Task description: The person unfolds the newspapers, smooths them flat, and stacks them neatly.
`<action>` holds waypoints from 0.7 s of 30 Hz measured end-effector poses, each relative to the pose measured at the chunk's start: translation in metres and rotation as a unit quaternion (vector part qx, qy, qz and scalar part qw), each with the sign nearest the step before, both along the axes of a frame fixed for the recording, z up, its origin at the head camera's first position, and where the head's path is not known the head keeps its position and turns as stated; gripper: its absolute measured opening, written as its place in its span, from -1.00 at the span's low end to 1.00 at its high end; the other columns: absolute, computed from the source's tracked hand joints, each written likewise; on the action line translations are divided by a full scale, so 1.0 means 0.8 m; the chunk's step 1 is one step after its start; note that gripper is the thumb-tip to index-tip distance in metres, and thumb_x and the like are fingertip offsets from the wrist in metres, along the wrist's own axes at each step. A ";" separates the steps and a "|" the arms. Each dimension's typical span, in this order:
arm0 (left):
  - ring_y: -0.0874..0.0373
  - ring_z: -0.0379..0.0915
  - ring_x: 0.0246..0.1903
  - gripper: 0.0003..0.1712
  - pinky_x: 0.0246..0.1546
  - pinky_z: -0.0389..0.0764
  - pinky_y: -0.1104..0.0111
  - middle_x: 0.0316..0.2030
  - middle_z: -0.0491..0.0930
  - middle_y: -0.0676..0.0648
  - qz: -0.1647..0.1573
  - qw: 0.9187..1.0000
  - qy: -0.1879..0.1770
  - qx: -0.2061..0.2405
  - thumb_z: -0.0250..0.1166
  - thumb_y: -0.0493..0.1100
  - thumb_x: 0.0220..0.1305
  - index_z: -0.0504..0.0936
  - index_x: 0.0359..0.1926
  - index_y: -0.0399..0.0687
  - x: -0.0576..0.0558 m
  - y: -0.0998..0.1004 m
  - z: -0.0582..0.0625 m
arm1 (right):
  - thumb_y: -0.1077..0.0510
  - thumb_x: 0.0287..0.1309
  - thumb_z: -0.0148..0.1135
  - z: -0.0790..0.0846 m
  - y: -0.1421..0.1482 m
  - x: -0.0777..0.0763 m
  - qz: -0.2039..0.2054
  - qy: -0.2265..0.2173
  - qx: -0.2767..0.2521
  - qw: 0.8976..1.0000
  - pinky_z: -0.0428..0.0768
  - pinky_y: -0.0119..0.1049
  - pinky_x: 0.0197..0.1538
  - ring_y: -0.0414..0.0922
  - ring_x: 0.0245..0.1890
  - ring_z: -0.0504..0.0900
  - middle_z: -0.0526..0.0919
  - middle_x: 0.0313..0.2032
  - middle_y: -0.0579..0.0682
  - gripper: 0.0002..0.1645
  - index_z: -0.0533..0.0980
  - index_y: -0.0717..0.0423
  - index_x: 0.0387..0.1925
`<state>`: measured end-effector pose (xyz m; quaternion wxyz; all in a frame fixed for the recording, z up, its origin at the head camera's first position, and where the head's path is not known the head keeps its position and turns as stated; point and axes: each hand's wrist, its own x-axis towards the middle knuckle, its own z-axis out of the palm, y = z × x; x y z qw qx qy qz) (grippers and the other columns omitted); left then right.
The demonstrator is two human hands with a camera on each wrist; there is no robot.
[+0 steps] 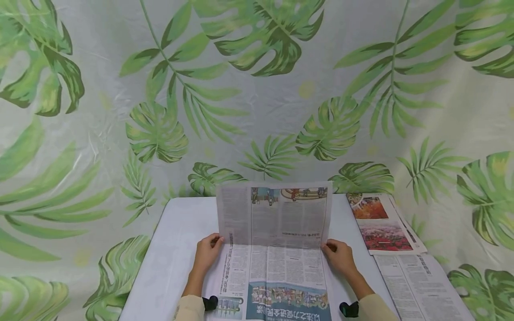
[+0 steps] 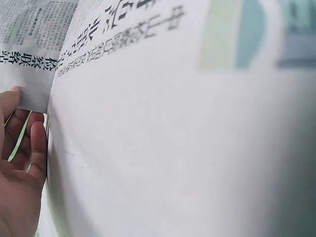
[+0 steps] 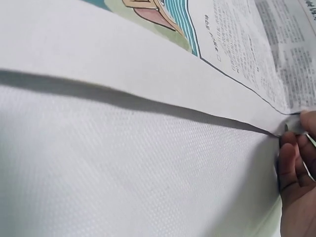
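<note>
A newspaper sheet (image 1: 281, 263) stretches between both hands, its far half standing up from a crosswise crease and its near half lying toward me with a blue illustrated banner. At the left end of the crease my left hand (image 1: 208, 254) pinches the paper's edge; in the left wrist view its thumb (image 2: 9, 101) lies on the printed side with the fingers behind. My right hand (image 1: 340, 257) pinches the opposite edge at about the same height. The right wrist view shows the paper's border (image 3: 148, 79) running up to those fingertips.
Beneath lies a white-covered table (image 1: 176, 232). On its right side rest a colour-photo page (image 1: 383, 225) and another newspaper page (image 1: 417, 285), partly overlapping. A leaf-patterned curtain (image 1: 257, 107) hangs behind and around the table.
</note>
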<state>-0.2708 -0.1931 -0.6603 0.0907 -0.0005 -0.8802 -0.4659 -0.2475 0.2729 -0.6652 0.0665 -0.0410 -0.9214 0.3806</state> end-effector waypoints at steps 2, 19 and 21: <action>0.15 0.68 -0.24 -0.78 -0.20 0.68 0.32 -0.19 0.78 -0.09 0.003 1.000 -0.001 -0.004 0.34 -0.13 0.43 0.76 -0.04 -0.15 -0.002 0.000 -0.001 | 0.12 0.33 0.34 0.000 -0.001 -0.003 -0.003 0.004 0.001 1.000 0.60 -0.20 -0.20 -0.11 -0.28 0.64 0.78 -0.25 0.08 -0.73 0.71 0.25 -0.09; 0.17 0.59 -0.31 -0.74 -0.23 0.63 0.29 -0.30 0.74 -0.06 0.046 0.998 -0.042 -0.022 0.33 -0.16 0.40 0.76 -0.02 -0.22 -0.009 0.007 0.001 | 0.11 0.36 0.32 -0.001 -0.004 -0.015 -0.018 -0.015 -0.014 1.000 0.59 -0.24 -0.19 -0.10 -0.28 0.64 0.78 -0.23 0.09 -0.69 0.70 0.28 -0.05; 0.18 0.58 -0.32 -0.74 -0.25 0.61 0.33 -0.31 0.73 -0.04 0.049 0.998 -0.045 -0.021 0.34 -0.15 0.40 0.76 -0.02 -0.22 -0.008 0.007 -0.001 | 0.09 0.37 0.31 -0.001 -0.003 -0.015 -0.018 -0.023 -0.017 0.999 0.57 -0.27 -0.21 -0.10 -0.29 0.62 0.78 -0.23 0.09 -0.68 0.70 0.28 -0.04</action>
